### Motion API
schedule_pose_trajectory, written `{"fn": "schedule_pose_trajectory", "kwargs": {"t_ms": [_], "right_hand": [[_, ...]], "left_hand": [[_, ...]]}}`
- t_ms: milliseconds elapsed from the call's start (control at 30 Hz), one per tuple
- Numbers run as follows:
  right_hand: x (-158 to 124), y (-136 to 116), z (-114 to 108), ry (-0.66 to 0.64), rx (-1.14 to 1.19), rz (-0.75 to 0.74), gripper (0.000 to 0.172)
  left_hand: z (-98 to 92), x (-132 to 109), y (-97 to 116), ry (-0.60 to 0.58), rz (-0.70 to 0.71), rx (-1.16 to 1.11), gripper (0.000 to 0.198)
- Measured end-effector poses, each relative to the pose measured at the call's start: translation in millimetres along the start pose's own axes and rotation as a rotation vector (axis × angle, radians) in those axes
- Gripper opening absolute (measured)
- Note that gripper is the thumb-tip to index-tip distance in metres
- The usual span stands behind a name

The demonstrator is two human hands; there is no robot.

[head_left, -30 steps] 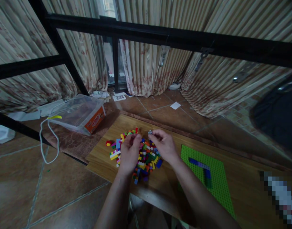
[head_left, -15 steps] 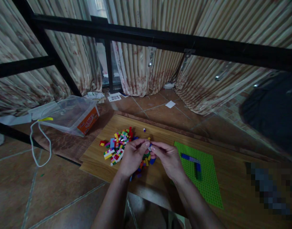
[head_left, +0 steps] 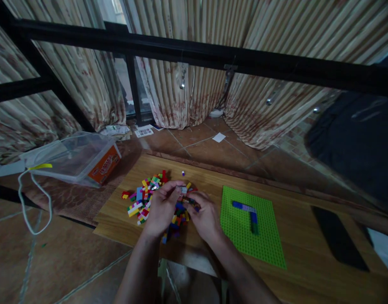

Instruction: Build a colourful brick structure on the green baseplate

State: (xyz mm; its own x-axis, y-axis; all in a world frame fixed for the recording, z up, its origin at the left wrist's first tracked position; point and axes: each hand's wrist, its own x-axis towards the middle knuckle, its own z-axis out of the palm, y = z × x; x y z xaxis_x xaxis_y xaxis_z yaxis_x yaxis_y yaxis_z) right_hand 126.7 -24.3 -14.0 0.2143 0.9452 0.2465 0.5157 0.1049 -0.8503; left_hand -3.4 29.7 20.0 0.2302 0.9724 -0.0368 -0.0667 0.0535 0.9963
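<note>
My left hand (head_left: 162,207) pinches a light grey-blue toy brick (head_left: 182,190) between thumb and fingers, above the heap. Just right of it, my right hand (head_left: 207,216) hovers with thumb and forefinger apart, and nothing shows between them. Beneath both hands spreads a pile of mixed coloured bricks (head_left: 139,194), partly hidden by them. To the right lies a green baseplate (head_left: 235,236). An angled row of blue, lilac and dark green bricks (head_left: 253,217) is fixed on it.
The wooden table (head_left: 301,249) carries a black flat object (head_left: 338,236) at right. One small white-and-purple brick (head_left: 183,173) sits behind the pile. On the floor at left is a clear plastic box (head_left: 70,164) with a white cord handle. Curtains and a black metal frame stand behind.
My hands have moved apart slightly; the right fingers have come off the brick, which stays in my left hand. The view has shifted right, showing the black flat object.
</note>
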Motion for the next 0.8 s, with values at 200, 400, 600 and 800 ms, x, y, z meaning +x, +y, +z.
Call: {"fn": "schedule_pose_trajectory", "kwargs": {"t_ms": [200, 400, 600, 800], "right_hand": [[-17, -10, -44, 0.110, -0.021, 0.058, 0.029], [-44, -3, -68, 0.123, -0.029, 0.068, 0.021], [-63, 29, -85, 0.188, -0.064, 0.278, 0.031], [-66, 48, -98, 0.197, -0.181, 0.282, 0.033]], "left_hand": [[23.0, -4, -4, -0.167, -0.012, 0.010, 0.031], [62.9, -13, -27, -0.240, -0.050, 0.119, 0.030], [106.0, -26, -50, -0.218, -0.014, 0.326, 0.013], [129.2, -30, -52, -0.281, 0.015, 0.423, 0.016]]}}
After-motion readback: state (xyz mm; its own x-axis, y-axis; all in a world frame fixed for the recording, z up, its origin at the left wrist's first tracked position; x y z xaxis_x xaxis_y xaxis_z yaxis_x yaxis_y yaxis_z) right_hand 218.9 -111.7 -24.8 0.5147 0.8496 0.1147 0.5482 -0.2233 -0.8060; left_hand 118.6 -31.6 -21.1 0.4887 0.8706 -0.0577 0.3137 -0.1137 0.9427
